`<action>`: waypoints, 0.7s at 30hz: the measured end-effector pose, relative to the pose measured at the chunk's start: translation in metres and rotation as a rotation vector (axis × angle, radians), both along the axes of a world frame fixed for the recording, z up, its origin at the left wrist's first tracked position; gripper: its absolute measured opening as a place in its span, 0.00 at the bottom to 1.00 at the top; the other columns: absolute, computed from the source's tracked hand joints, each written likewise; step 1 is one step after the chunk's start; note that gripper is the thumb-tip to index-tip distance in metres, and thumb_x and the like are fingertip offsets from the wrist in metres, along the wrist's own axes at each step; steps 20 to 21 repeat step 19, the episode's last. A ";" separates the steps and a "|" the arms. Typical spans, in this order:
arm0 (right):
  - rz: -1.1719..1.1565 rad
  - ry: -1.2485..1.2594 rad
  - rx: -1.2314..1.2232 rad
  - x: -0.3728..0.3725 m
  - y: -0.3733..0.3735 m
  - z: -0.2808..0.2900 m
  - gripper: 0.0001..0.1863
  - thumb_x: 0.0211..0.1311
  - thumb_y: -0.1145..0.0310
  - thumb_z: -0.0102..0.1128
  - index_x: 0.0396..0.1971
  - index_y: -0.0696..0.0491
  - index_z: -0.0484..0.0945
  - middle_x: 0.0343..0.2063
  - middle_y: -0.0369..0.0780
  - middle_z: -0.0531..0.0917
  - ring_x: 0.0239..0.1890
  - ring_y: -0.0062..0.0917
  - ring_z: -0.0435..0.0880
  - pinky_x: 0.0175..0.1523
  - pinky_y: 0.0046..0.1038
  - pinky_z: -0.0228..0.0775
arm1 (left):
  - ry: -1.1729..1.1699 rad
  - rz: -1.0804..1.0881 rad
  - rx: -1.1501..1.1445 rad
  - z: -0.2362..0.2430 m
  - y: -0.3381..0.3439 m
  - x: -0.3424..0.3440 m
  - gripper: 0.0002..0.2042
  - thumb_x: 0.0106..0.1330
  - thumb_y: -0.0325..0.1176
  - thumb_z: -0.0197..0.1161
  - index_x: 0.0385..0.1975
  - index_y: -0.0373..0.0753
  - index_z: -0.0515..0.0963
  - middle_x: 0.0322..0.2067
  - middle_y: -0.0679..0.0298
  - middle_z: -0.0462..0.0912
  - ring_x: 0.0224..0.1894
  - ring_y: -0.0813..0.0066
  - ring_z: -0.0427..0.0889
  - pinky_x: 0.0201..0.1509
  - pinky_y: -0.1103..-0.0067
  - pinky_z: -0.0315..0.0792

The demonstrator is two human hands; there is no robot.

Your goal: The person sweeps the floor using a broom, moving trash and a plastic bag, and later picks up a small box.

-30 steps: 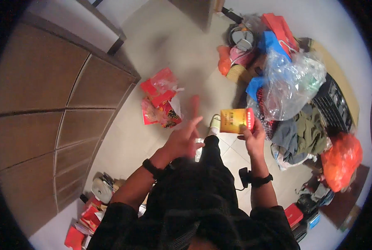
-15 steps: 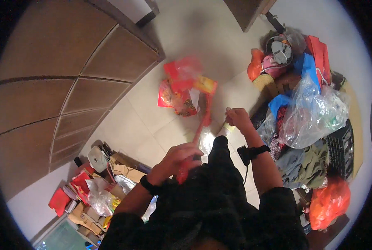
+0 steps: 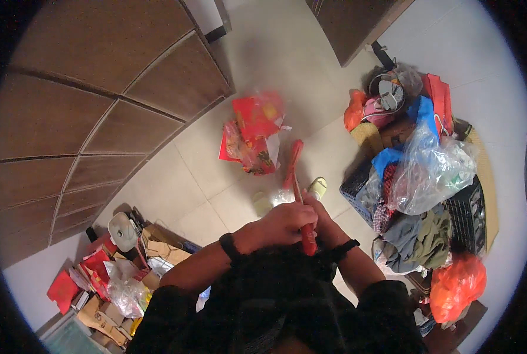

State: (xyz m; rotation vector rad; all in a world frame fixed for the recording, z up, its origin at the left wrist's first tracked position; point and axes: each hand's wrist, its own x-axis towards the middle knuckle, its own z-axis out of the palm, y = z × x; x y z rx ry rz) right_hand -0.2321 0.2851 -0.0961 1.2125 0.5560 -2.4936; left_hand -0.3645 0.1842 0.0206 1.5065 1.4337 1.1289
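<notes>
My left hand [image 3: 284,223] is closed around a long, narrow, folded red strip [image 3: 293,162], whose material I cannot make out. The strip slants away from my body, and its lower end [image 3: 309,239] sticks out below my fist. Close against the left hand, my right hand [image 3: 325,221] is closed with its fingers at the strip, partly hidden. Farther off on the floor lies a pile of red packaging [image 3: 257,130] with gold patterns and clear wrapping, its upper part blurred.
Brown panelled cabinets [image 3: 62,118] line the left. A heap of clothes, clear bags [image 3: 431,171] and baskets stands at the right, with an orange bag [image 3: 458,286] nearer. Cardboard and red boxes [image 3: 62,292] crowd the lower left. A pale green slipper [image 3: 317,187] shows below my hands.
My right hand has come in from the right to meet the left hand at the red strip. My left hand has moved rightward. A blurred yellow-and-red piece is no longer beside the pile's right edge.
</notes>
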 end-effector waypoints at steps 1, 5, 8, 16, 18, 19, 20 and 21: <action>-0.065 -0.008 -0.008 0.000 -0.003 0.011 0.12 0.63 0.58 0.46 0.30 0.51 0.71 0.25 0.35 0.76 0.25 0.20 0.74 0.27 0.24 0.67 | 0.023 -0.016 0.036 0.006 -0.002 0.002 0.09 0.51 0.35 0.64 0.25 0.41 0.70 0.25 0.61 0.74 0.31 0.59 0.75 0.33 0.69 0.69; 0.037 0.016 0.460 -0.012 -0.015 0.092 0.11 0.60 0.62 0.50 0.22 0.52 0.71 0.18 0.33 0.73 0.20 0.18 0.71 0.25 0.22 0.62 | 0.023 -0.115 0.147 0.043 -0.014 0.001 0.07 0.52 0.32 0.63 0.27 0.42 0.71 0.27 0.62 0.74 0.33 0.57 0.76 0.38 0.69 0.71; -0.069 -0.030 0.408 -0.007 -0.018 0.095 0.09 0.57 0.66 0.51 0.21 0.53 0.72 0.16 0.32 0.71 0.17 0.18 0.69 0.23 0.21 0.60 | -0.042 -0.149 0.217 0.036 -0.025 -0.001 0.11 0.54 0.32 0.61 0.37 0.40 0.73 0.35 0.61 0.76 0.37 0.59 0.76 0.40 0.70 0.71; -0.026 -0.199 0.327 0.020 -0.018 0.111 0.07 0.54 0.76 0.48 0.34 0.58 0.69 0.19 0.36 0.70 0.15 0.18 0.67 0.18 0.18 0.60 | -0.053 0.107 -0.223 0.004 -0.110 -0.022 0.08 0.61 0.34 0.55 0.34 0.38 0.76 0.30 0.61 0.79 0.31 0.69 0.77 0.36 0.75 0.71; 0.083 -0.228 0.294 0.058 -0.007 0.080 0.11 0.56 0.78 0.45 0.40 0.55 0.64 0.22 0.38 0.69 0.15 0.15 0.63 0.15 0.15 0.58 | -0.300 0.233 -0.533 0.004 -0.129 -0.023 0.08 0.64 0.32 0.51 0.34 0.37 0.76 0.25 0.62 0.78 0.24 0.68 0.76 0.33 0.75 0.71; 0.068 -0.230 0.305 0.064 -0.007 0.086 0.15 0.49 0.76 0.54 0.39 0.61 0.70 0.19 0.34 0.71 0.14 0.19 0.69 0.18 0.20 0.64 | -0.242 0.375 -0.462 0.007 -0.139 -0.017 0.08 0.63 0.32 0.53 0.35 0.36 0.76 0.24 0.61 0.78 0.25 0.69 0.76 0.32 0.76 0.71; 0.068 -0.230 0.305 0.064 -0.007 0.086 0.15 0.49 0.76 0.54 0.39 0.61 0.70 0.19 0.34 0.71 0.14 0.19 0.69 0.18 0.20 0.64 | -0.242 0.375 -0.462 0.007 -0.139 -0.017 0.08 0.63 0.32 0.53 0.35 0.36 0.76 0.24 0.61 0.78 0.25 0.69 0.76 0.32 0.76 0.71; 0.068 -0.230 0.305 0.064 -0.007 0.086 0.15 0.49 0.76 0.54 0.39 0.61 0.70 0.19 0.34 0.71 0.14 0.19 0.69 0.18 0.20 0.64 | -0.242 0.375 -0.462 0.007 -0.139 -0.017 0.08 0.63 0.32 0.53 0.35 0.36 0.76 0.24 0.61 0.78 0.25 0.69 0.76 0.32 0.76 0.71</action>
